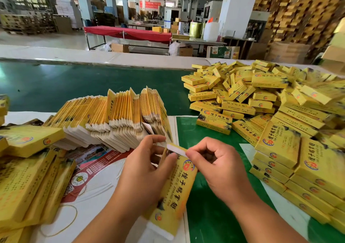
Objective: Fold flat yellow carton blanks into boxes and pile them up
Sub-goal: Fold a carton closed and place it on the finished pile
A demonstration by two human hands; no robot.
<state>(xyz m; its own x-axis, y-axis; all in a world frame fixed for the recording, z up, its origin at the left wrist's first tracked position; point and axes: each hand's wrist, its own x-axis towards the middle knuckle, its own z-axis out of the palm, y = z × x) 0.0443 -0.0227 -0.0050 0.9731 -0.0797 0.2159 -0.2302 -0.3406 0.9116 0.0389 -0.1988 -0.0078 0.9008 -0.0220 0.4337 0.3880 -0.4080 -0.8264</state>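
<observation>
Holding one yellow carton blank at 6 o'clock, both hands on its far end. Left hand grips the left edge of the blank, fingers curled over the top, thumb against the printed face. Right hand pinches the white end flap between thumb and index finger, other fingers curled in loosely. Blank runs lengthwise from the hands toward the body, printed face up, near end with its white tab low over the counter; can't tell if that end touches. Stack of flat blanks stands on edge at 11 o'clock, just beyond the left hand, fanned and leaning left, white flap edges down. Loose heap of folded boxes at 1–2 o'clock on the green counter surface. Neater rows of folded boxes stacked at 3 o'clock, near the right hand. More yellow cartons piled at 9 o'clock, lying on printed sheets. Rubber band on the sheet at 7 o'clock. Red-covered table and stacked pallets of yellow boxes in the hall behind.
</observation>
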